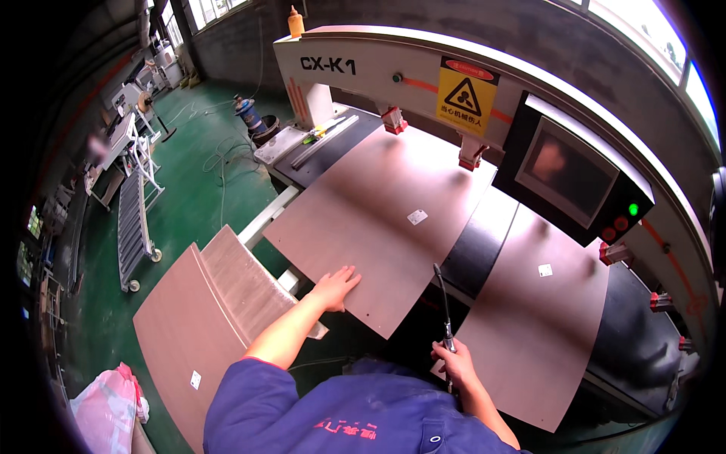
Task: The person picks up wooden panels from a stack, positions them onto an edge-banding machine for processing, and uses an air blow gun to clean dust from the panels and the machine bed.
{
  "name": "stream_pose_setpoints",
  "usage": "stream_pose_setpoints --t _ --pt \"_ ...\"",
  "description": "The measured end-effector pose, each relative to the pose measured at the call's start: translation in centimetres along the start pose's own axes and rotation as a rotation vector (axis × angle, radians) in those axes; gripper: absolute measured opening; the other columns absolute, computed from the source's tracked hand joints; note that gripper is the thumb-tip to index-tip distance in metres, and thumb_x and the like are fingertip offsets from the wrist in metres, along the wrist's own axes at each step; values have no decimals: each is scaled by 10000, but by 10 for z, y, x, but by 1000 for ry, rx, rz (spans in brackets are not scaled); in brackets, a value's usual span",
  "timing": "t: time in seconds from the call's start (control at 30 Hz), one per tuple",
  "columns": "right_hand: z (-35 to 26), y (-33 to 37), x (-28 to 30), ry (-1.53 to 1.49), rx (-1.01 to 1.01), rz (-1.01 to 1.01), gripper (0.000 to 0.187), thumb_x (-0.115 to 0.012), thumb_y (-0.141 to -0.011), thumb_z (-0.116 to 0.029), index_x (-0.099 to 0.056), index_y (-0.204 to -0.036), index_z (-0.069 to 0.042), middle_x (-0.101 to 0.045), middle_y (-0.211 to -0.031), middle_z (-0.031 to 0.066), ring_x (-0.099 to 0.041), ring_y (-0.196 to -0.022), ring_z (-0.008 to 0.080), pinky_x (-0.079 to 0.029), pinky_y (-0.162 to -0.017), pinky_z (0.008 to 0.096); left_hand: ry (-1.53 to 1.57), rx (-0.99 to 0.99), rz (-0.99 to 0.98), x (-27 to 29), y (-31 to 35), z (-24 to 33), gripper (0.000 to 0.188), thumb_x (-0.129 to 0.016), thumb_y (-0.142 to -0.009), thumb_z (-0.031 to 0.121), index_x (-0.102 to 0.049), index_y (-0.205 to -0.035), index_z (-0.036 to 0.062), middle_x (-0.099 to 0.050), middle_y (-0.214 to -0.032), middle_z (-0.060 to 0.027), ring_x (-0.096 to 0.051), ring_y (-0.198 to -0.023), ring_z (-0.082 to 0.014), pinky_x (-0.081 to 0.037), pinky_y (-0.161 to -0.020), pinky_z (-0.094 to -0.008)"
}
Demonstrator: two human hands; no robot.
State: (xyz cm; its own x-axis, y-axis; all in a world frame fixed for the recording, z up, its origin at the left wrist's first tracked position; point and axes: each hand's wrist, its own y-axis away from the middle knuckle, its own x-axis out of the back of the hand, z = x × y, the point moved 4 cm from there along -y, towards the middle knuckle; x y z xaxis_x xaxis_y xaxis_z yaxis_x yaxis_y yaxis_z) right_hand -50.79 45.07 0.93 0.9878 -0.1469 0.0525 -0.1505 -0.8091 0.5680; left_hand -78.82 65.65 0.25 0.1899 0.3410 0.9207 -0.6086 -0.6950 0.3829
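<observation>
My left hand (335,289) lies flat, fingers spread, on the near left edge of a brown panel (370,204). That panel rests on the machine bed, with a small white label near its middle. My right hand (456,362) is closed around the metal body of what looks like an air blow gun (445,310). Its thin black nozzle points up and away, its tip near the right edge of the labelled panel. To the right of this hand lies a second brown panel (541,325), also with a white label.
A machine beam with a dark screen (567,170) and red-tipped heads (393,121) spans the bed. More brown panels (189,318) stand at the left. On the green floor are a wheeled metal rack (134,219), a blue-topped device (249,113) and a pink bag (110,408).
</observation>
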Motion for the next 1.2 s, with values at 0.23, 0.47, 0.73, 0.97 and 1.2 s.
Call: stream_pose_setpoints --t 0.23,0.47,0.73,0.97,1.2 --pt "-6 6 4 -65 -29 158 213 -665 -829 -249 -567 -805 -62 -583 -699 2 -539 -606 94 -435 -470 246 672 -53 253 111 -97 -63 647 -718 -771 403 -507 -1239 9 -602 -1160 -180 -582 -1077 -282 -464 -918 -385" --pt "11 24 34 -218 -58 397 189 -640 -847 -216 -555 -888 -52 -638 -794 53 -611 -751 137 -452 -500 262 706 -33 854 281 -236 -99 859 -667 -777 340 -201 -1445 65 -380 -1373 -203 -436 -1244 -327 -379 -1010 -379" --pt "17 42 32 -280 -143 549 181 -648 -842 -209 -545 -873 -63 -636 -789 44 -616 -745 128 -449 -493 250 475 94 1080 343 -282 -83 707 -596 -808 164 -268 -1434 134 -421 -1330 -169 -580 -1043 -329 -480 -881 -412" --pt "20 41 25 -225 -204 553 159 -652 -826 -182 -544 -837 -66 -626 -765 37 -608 -720 121 -458 -495 242 592 44 1154 332 -295 -91 704 -564 -802 129 -285 -1445 195 -537 -1160 -150 -623 -871 -302 -500 -750 -423" --pt "13 37 23 -182 -198 543 159 -651 -819 -183 -550 -832 -62 -620 -756 32 -597 -712 114 -457 -498 244 630 148 939 341 -287 -95 717 -573 -772 181 -313 -1440 207 -643 -896 -139 -621 -865 -313 -473 -797 -412"
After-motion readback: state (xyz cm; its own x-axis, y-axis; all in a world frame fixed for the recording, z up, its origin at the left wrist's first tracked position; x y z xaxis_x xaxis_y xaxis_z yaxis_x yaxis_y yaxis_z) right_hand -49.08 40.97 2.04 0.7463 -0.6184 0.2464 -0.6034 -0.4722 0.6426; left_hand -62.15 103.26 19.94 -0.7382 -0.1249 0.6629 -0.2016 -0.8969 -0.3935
